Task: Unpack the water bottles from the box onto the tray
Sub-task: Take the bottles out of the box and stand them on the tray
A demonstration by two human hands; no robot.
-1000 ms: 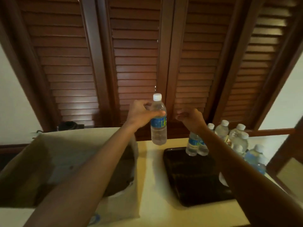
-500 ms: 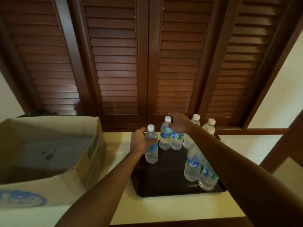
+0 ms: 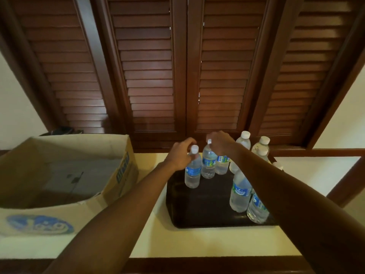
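Observation:
A dark tray (image 3: 207, 210) lies on the cream counter, to the right of an open cardboard box (image 3: 122, 175). Several clear water bottles with blue labels stand on the tray. My left hand (image 3: 180, 156) grips the neck of one bottle (image 3: 192, 173), which stands upright at the tray's far left corner. My right hand (image 3: 220, 144) is closed over the tops of two bottles (image 3: 222, 165) just to its right; the white cap of one (image 3: 208, 165) shows beside my fingers. Two more bottles (image 3: 240, 191) stand at the tray's right edge, partly behind my right forearm.
The box's inside shows only its cardboard bottom where I can see it. More bottles (image 3: 244, 142) stand at the tray's far right corner. Dark louvred wooden shutters (image 3: 177, 76) rise right behind the counter. A wooden rail (image 3: 325, 152) runs off to the right.
My left hand carried its bottle from the air down onto the tray's far left corner, beside the bottles under my right hand. My view swung right, toward the tray.

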